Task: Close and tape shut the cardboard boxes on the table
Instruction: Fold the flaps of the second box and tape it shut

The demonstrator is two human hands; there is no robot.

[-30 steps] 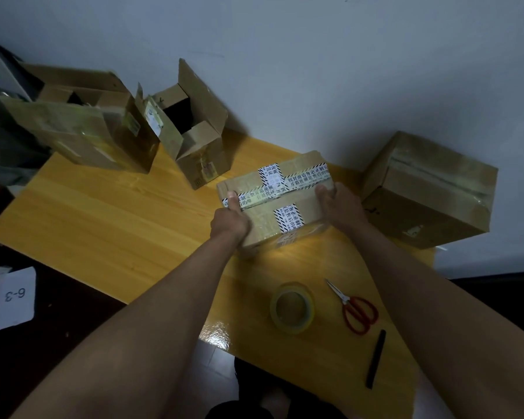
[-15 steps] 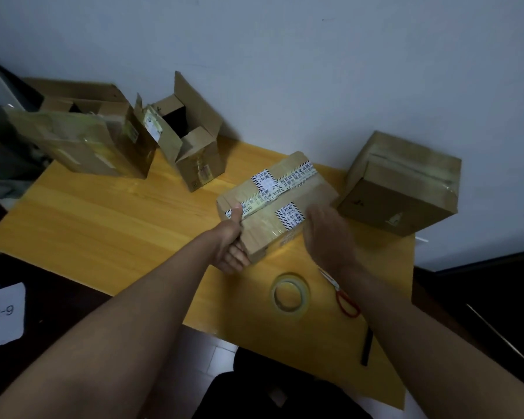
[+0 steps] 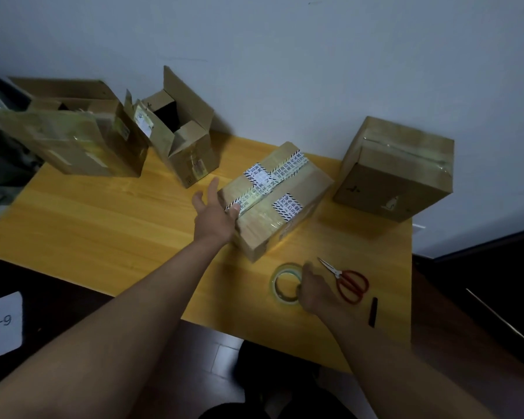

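Your left hand [image 3: 214,216] rests flat against the near-left corner of the taped box [image 3: 277,196], fingers straight, thumb on the printed tape. Your right hand [image 3: 315,290] curls its fingers on the tape roll [image 3: 283,284], which lies on the surface [image 3: 103,231] just in front of that box. Scissors [image 3: 347,281] lie just right of that grip, a black pen [image 3: 373,311] beyond them. Two open boxes [image 3: 179,140] stand far left of your left hand; a sealed box [image 3: 397,170] sits to the right.
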